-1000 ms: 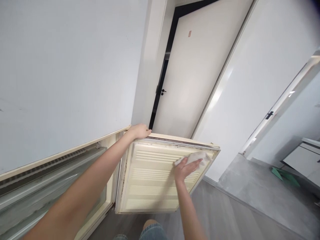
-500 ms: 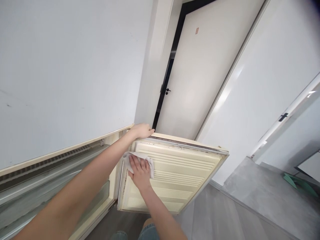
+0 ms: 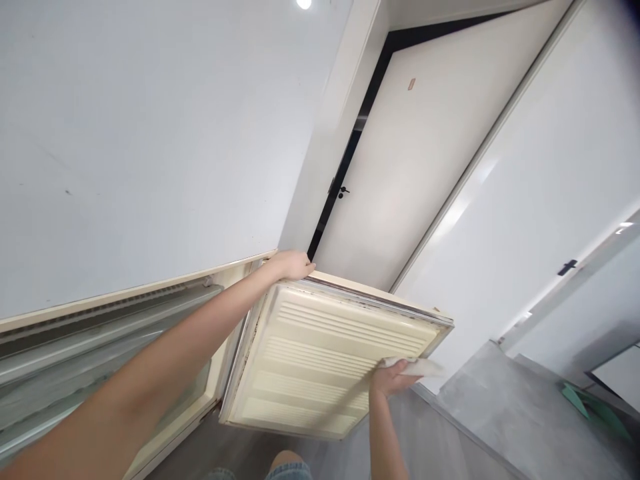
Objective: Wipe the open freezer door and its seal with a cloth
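Note:
A cream-coloured fridge door [image 3: 320,353] stands swung open, its ribbed inner side facing me. My left hand [image 3: 293,265] grips the door's top edge near the hinge corner. My right hand [image 3: 393,378] presses a white cloth [image 3: 417,366] against the door's inner face at its right edge, about halfway down. Dark grime shows along the door's top seal [image 3: 370,303] and down its hinge side.
The open fridge compartment [image 3: 100,360] is at the lower left, under a white wall. Behind the fridge door is a white room door [image 3: 415,173] with a black handle. Grey floor [image 3: 490,420] lies at the right, with a green object [image 3: 593,407] on it.
My right hand has swept the cloth from the door's upper right corner to its upper left, then across to the right edge lower down. My left hand has stayed on the top edge.

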`<state>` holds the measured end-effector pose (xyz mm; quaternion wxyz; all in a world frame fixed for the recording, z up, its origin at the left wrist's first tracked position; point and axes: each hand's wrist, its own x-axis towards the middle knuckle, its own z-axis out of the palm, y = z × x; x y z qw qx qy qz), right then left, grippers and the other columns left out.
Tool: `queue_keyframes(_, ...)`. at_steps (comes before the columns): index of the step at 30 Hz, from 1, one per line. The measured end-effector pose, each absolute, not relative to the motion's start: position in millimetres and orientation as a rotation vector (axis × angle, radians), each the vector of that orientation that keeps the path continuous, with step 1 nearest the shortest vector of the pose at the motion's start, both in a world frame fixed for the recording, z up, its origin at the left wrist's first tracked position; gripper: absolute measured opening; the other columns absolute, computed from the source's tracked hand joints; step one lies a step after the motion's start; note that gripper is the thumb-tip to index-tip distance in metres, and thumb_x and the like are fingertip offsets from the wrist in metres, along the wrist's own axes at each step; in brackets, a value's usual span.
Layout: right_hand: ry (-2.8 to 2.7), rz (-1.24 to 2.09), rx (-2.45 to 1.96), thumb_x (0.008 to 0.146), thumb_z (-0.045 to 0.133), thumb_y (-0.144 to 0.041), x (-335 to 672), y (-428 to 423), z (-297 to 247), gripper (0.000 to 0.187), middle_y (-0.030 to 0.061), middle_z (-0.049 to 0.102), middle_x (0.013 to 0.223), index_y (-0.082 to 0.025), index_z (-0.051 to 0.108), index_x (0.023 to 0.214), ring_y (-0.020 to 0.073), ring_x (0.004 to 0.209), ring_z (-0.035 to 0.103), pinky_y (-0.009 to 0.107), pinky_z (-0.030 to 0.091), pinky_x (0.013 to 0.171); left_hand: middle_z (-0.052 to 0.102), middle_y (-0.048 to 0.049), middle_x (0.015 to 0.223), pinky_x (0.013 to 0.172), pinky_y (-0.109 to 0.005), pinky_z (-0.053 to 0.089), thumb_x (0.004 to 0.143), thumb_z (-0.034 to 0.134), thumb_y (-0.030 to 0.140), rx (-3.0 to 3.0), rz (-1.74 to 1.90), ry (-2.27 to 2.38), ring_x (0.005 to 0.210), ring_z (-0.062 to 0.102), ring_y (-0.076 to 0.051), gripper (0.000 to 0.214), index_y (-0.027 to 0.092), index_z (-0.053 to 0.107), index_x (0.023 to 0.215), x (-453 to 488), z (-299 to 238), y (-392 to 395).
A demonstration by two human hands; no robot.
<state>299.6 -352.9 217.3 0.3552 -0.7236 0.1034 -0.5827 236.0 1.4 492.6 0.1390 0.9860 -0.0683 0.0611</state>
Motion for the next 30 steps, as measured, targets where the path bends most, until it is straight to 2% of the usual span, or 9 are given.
queue_keyframes(3, 0.392, -1.554, -1.744, 0.096, 0.031, -0.041, 294.3, -322.9, 221.3, 0.068, 0.0312, 0.038, 0.146, -0.010, 0.019, 0.155, 0.0453, 0.137, 0.036, 0.071, 0.033, 0.104, 0.073, -0.0110, 0.100, 0.083, -0.044, 0.053, 0.092, 0.031, 0.054, 2.857, 0.177, -0.195, 0.091, 0.066, -0.021, 0.053, 0.016, 0.068, 0.092, 234.4, 493.3, 0.8)
queue_keyframes(8, 0.160, -1.548, -1.899, 0.094, 0.041, -0.036, 261.2, -209.0, 203.6, 0.083, 0.0347, 0.018, 0.154, -0.010, -0.007, 0.156, 0.0480, 0.143, 0.022, 0.078, 0.032, 0.097, 0.074, -0.0125, 0.104, 0.085, -0.045, 0.053, 0.092, 0.030, 0.056, 2.869, 0.181, -0.176, 0.094, 0.068, -0.023, 0.056, 0.016, 0.069, 0.093, 231.7, 494.5, -0.6)
queue_keyframes(11, -0.202, -1.472, -2.076, 0.093, 0.044, -0.035, 234.2, -137.3, 189.3, 0.086, 0.0326, 0.027, 0.152, -0.008, -0.007, 0.156, 0.0479, 0.143, 0.022, 0.075, 0.033, 0.096, 0.074, -0.0124, 0.104, 0.085, -0.045, 0.053, 0.092, 0.029, 0.053, 2.873, 0.179, -0.175, 0.094, 0.068, -0.023, 0.054, 0.016, 0.069, 0.093, 232.0, 494.4, -1.0)
queue_keyframes(14, -0.640, -1.441, -2.201, 0.092, 0.047, -0.041, 214.2, -92.8, 179.0, 0.078, 0.0226, 0.053, 0.138, -0.016, 0.012, 0.158, 0.0458, 0.130, 0.043, 0.066, 0.038, 0.093, 0.074, -0.0120, 0.100, 0.083, -0.044, 0.052, 0.092, 0.029, 0.051, 2.872, 0.175, -0.198, 0.091, 0.068, -0.022, 0.053, 0.017, 0.069, 0.091, 233.3, 494.4, -0.9)
queue_keyframes(16, -0.908, -1.422, -2.222, 0.091, 0.050, -0.045, 208.2, -84.9, 176.4, 0.071, 0.0137, 0.063, 0.129, -0.022, 0.028, 0.155, 0.0367, 0.114, 0.056, 0.053, 0.042, 0.091, 0.074, -0.0120, 0.098, 0.081, -0.043, 0.052, 0.092, 0.028, 0.050, 2.871, 0.174, -0.203, 0.088, 0.067, -0.022, 0.053, 0.016, 0.069, 0.089, 233.7, 495.0, -0.9)
queue_keyframes(20, -1.139, -1.352, -2.257, 0.093, 0.052, -0.044, 209.4, -115.5, 179.1, 0.053, 0.0039, 0.067, 0.125, -0.028, 0.049, 0.143, 0.0235, 0.100, 0.059, 0.038, 0.041, 0.089, 0.073, -0.0120, 0.094, 0.077, -0.042, 0.050, 0.091, 0.028, 0.053, 2.875, 0.179, -0.198, 0.084, 0.066, -0.023, 0.055, 0.017, 0.069, 0.085, 231.6, 496.9, -1.4)
queue_keyframes(25, -0.832, -1.600, -2.332, 0.092, 0.050, -0.038, 230.9, -201.8, 165.8, 0.041, 0.0142, 0.067, 0.117, -0.019, 0.061, 0.126, 0.0303, 0.102, 0.056, 0.048, 0.040, 0.092, 0.072, -0.0102, 0.086, 0.071, -0.040, 0.047, 0.090, 0.028, 0.056, 2.878, 0.190, -0.202, 0.076, 0.063, -0.022, 0.056, 0.018, 0.068, 0.080, 229.4, 497.1, -2.3)
queue_keyframes(27, -0.688, -1.722, -2.343, 0.090, 0.052, -0.038, 246.8, -240.9, 152.7, 0.049, 0.0201, 0.064, 0.118, -0.013, 0.054, 0.132, 0.0353, 0.109, 0.054, 0.054, 0.041, 0.092, 0.071, -0.0095, 0.084, 0.069, -0.039, 0.046, 0.090, 0.028, 0.054, 2.884, 0.201, -0.204, 0.073, 0.062, -0.021, 0.054, 0.018, 0.067, 0.080, 231.2, 495.6, -2.0)
queue_keyframes(30, -0.370, -1.734, -2.259, 0.090, 0.049, -0.044, 273.5, -295.5, 134.9, 0.074, 0.0305, 0.052, 0.129, -0.002, 0.030, 0.147, 0.0440, 0.126, 0.044, 0.065, 0.041, 0.093, 0.071, -0.0090, 0.082, 0.066, -0.038, 0.045, 0.091, 0.027, 0.050, 2.895, 0.214, -0.208, 0.069, 0.061, -0.020, 0.052, 0.018, 0.067, 0.079, 235.7, 492.5, -0.7)
